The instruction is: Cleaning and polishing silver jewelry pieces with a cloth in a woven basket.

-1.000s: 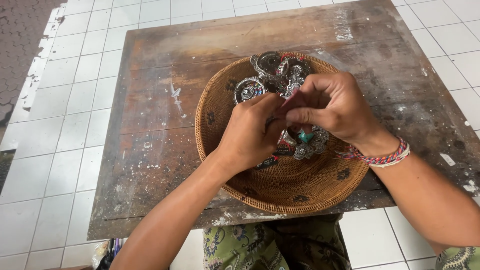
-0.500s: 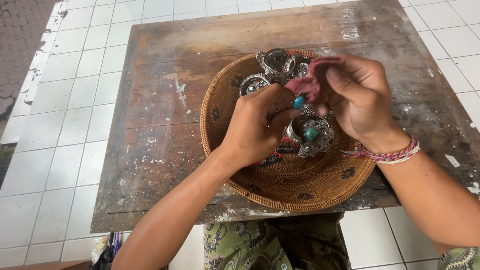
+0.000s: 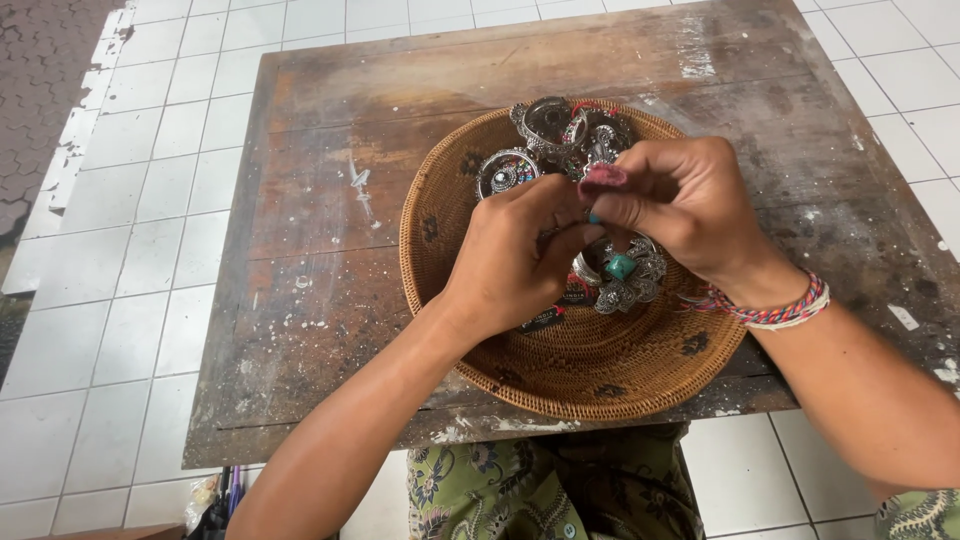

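1. The left hand point(image 3: 515, 255) was observed over the woven basket point(image 3: 450, 300), fingers curled onto an ornate silver bracelet point(image 3: 620, 280) with a turquoise stone.
2. The right hand point(image 3: 690, 205) was recorded just right of the left, fingertips pinched on a small pink cloth point(image 3: 603, 178) (directly above the bracelet).
3. More filigree silver bangles point(image 3: 550, 130) were noted at the far rim; a worn wooden board point(image 3: 330, 220) lay beneath.

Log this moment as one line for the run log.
left hand: holds silver ornament | right hand: pinches pink cloth onto it | place: over woven basket on wooden table
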